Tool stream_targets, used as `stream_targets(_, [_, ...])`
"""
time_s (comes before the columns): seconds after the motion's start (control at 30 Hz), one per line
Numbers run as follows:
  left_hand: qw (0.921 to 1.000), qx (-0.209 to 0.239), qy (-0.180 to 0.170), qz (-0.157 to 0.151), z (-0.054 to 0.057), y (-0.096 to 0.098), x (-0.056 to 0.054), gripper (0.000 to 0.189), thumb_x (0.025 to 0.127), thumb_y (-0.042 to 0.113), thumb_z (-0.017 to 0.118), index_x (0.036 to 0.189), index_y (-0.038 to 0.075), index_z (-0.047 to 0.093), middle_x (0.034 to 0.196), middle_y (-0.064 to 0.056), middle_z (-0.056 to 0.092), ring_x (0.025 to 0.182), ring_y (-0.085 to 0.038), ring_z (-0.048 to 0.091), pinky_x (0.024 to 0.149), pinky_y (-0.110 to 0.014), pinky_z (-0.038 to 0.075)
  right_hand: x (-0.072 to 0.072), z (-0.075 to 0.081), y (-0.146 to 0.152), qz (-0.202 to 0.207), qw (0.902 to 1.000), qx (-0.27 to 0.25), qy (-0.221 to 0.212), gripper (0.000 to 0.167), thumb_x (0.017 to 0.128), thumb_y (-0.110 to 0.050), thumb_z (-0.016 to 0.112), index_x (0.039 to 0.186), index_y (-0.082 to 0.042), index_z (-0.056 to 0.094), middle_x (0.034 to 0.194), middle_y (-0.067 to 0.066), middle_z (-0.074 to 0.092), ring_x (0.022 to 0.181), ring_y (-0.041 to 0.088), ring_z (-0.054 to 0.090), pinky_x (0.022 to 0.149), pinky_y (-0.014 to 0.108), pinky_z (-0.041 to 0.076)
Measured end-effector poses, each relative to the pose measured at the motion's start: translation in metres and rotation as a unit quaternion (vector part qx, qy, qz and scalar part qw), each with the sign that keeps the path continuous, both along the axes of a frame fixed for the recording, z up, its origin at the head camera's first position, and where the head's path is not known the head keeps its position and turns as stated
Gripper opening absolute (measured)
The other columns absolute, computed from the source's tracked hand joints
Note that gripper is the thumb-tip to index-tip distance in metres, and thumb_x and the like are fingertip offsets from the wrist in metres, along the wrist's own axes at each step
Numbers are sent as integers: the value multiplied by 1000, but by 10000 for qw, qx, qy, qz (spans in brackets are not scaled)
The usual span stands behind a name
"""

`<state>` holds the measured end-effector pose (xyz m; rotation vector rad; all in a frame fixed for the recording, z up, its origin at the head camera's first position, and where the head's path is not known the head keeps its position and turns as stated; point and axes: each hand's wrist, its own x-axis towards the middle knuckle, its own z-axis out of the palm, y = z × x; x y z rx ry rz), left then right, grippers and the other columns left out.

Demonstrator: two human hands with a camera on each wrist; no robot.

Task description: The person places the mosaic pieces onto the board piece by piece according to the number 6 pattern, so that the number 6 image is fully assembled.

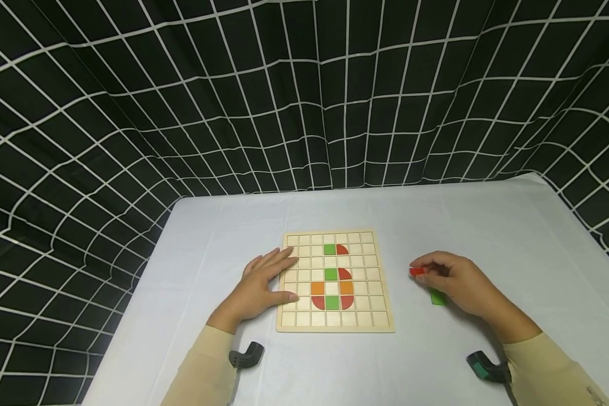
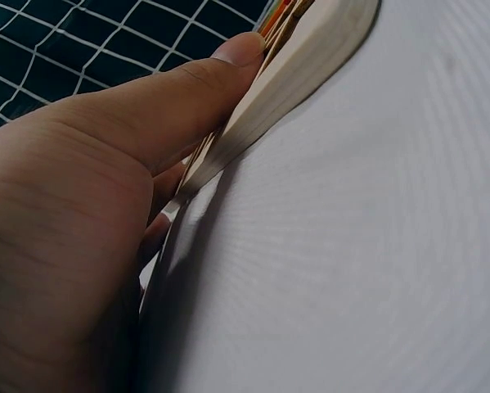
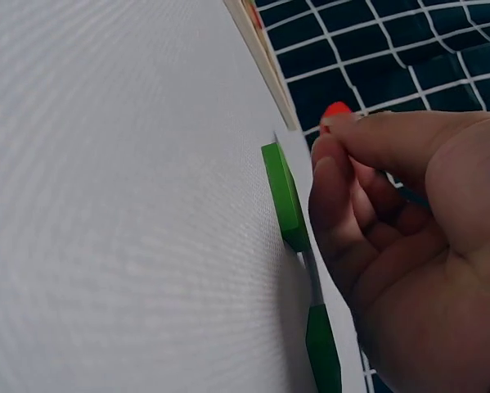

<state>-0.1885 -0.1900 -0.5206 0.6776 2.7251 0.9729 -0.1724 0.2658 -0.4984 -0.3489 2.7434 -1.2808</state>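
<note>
A square wooden grid board (image 1: 370,321) lies on the table with green squares, orange squares and red quarter-round pieces set in some cells. My left hand (image 1: 257,292) rests on its left edge, fingers spread and fairly straight; the left wrist view shows the thumb (image 2: 175,98) over the rim. To the right of the board, my right hand (image 1: 457,282) pinches a red piece (image 1: 416,271) between thumb and fingers, above the table. Most of that piece is hidden by the fingertips in the right wrist view. Below this hand lie green pieces (image 3: 285,196), partly covered in the head view.
A white cloth (image 1: 335,366) covers the table. Dark curtains with a white grid (image 1: 294,90) hang behind it and along both sides. A dark wrist device (image 1: 247,356) sits by the left sleeve, another (image 1: 487,367) by the right sleeve.
</note>
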Motion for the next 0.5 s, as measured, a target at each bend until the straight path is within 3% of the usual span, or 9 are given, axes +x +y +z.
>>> stream_targets(0.23, [10000,3,10,-1,0,0,0,86,91,48,88,165,22,52,177,6,30,164,-22,18,131,-50,1,1,4,-2,-45,9996,-240,-137,20,99,-5,81,119,-8,78,102,3,73,88,21,62,70,26,54])
stream_targets(0.5, [10000,-24,-1,27,0,0,0,87,91,50,88,165,23,52,176,8,29,164,-21,17,131,-49,1,5,11,-6,1,9969,-703,-340,29,103,3,68,132,-2,74,112,11,74,88,20,72,71,28,61])
